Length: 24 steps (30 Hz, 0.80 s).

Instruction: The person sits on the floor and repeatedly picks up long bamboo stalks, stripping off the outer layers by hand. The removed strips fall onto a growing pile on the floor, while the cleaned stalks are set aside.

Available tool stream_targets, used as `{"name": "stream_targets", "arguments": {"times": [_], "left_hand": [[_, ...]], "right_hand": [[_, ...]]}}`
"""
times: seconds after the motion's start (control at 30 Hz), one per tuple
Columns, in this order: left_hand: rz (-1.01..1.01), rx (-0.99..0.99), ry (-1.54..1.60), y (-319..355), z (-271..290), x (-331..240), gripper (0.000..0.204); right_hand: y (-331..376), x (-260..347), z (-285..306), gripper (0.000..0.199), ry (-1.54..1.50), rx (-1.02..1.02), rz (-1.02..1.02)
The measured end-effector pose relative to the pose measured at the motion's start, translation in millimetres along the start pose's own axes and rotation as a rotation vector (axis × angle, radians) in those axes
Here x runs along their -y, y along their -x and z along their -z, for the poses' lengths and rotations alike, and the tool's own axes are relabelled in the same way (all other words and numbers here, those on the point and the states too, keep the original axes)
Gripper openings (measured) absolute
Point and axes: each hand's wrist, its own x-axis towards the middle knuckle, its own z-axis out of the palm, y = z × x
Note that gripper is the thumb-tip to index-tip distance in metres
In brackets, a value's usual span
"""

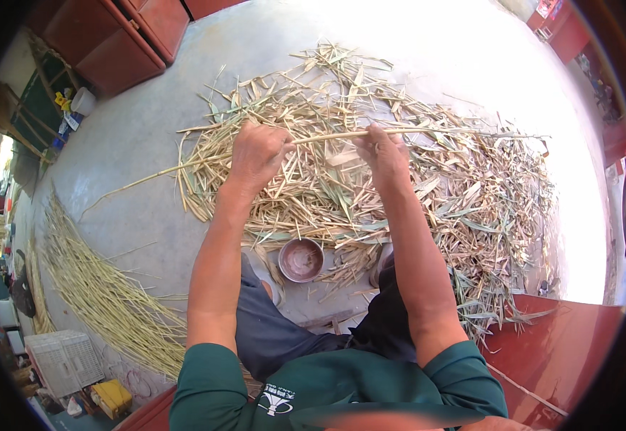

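Both hands grip one long pale cane held level above the floor: the left hand is fisted around it, the right hand pinches it between thumb and fingers, and its thin end trails out past the left hand. Judging by the heap of stripped husks and leaves under and beyond the hands and the sheaf of bare canes lying well off on the left-hand side, much is already cleaned, with this stalk in work. Just nearer the body than the hands, a small round metal bowl sits between the knees, apparently empty.
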Motion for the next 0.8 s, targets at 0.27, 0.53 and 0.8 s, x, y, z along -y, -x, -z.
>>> {"name": "stream_targets", "arguments": {"times": [0.27,0.53,0.8], "left_hand": [[0.013,-0.080,0.178,1.1,-12.0,-9.2,0.017],[0.508,-0.303,0.953,-1.3,-25.5,-20.7,0.011],[0.257,-0.366,-0.150,16.6,26.5,50.9,0.029]], "right_hand": [[13.8,-2.4,-4.9,0.024,-0.010,0.186,-0.078],[10.5,-12.7,-6.6,0.024,-0.014,0.208,-0.055],[2.7,-14.5,-0.1,0.026,-0.049,0.075,-0.032]]}}
